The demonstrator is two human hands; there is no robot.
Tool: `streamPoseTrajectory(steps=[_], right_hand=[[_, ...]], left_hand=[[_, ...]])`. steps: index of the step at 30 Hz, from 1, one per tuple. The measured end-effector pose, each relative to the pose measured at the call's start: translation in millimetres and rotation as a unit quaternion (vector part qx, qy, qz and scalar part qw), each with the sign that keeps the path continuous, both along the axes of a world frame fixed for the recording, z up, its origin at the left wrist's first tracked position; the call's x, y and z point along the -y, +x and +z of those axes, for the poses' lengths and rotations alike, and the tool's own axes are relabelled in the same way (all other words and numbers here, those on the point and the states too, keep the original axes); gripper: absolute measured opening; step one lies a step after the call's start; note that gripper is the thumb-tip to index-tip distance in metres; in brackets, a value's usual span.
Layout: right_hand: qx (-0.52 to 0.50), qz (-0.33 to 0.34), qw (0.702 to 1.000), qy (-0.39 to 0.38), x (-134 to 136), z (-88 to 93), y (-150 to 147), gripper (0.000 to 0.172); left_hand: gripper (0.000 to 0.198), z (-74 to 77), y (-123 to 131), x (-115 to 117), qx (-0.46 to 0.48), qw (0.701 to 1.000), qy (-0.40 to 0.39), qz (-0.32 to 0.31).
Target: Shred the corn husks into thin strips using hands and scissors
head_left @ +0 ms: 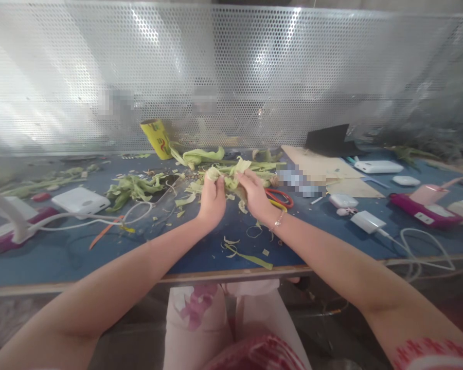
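Near the middle of the blue table, my left hand (213, 199) is closed on a pale green leafy piece (213, 173) that pokes out above its fingers. Beside it, my right hand (256, 195) has its fingers wrapped round green plant material (242, 165), with a thin bracelet at the wrist. Between the two hands the leaves meet, and I cannot make out whether it is one piece. Long green leaves (202, 155) lie just behind the hands, and a leafy heap (135, 189) rests to the left. Green scraps (254, 258) lie near the front edge.
A yellow tube (156, 139) leans against the perforated metal screen (254, 77). Red-handled scissors (281, 198) lie beside my right wrist. White chargers (368, 222), cables and a purple power strip (426, 209) are at the right. A white box (80, 201) and more cables are at the left.
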State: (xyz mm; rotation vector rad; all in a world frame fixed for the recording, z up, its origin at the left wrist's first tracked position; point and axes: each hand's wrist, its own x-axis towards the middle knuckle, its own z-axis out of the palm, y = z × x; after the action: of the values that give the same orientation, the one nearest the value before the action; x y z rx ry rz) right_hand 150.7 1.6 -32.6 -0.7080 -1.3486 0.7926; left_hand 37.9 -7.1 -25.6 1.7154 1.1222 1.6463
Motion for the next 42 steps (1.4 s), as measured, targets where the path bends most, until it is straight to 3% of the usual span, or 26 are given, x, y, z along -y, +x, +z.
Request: streamPoseTrajectory(steps=[3,8,13,21,29,37,42], right_hand=[[-0.003,0.021,1.000,0.015,6,2.4,-3,0.028],[0.030,-0.078,0.995,0.057,6,5.5,-3,0.024],[0.030,-0.108,0.993,0.039,4,6.5,0,0.025],[0.042,-0.138,0.988,0.046,8,10.3,1,0.024],[0.040,-0.139,0.989,0.028,9,11.2,0,0.024],[0.006,-0.127,0.992,-0.011,6,6.7,-1,0.023],[0.058,-0.156,0.986,-0.016,8,5.2,2,0.023]], left_hand=[[0.016,-2.8,0,-3,-0.007,0.999,0.029,0.013],[0.023,-13.9,2,-12,-0.025,0.997,0.060,0.037],[0.022,-21.1,2,-16,-0.009,0.998,0.059,0.019],[0.014,-14.7,1,-13,-0.033,0.997,0.059,0.048],[0.016,-11.4,1,-12,-0.039,0.992,0.092,0.075],[0.017,-6.4,1,-12,-0.033,0.991,0.068,0.111],[0.021,-12.1,-4,-18,-0.007,0.993,0.078,0.085]])
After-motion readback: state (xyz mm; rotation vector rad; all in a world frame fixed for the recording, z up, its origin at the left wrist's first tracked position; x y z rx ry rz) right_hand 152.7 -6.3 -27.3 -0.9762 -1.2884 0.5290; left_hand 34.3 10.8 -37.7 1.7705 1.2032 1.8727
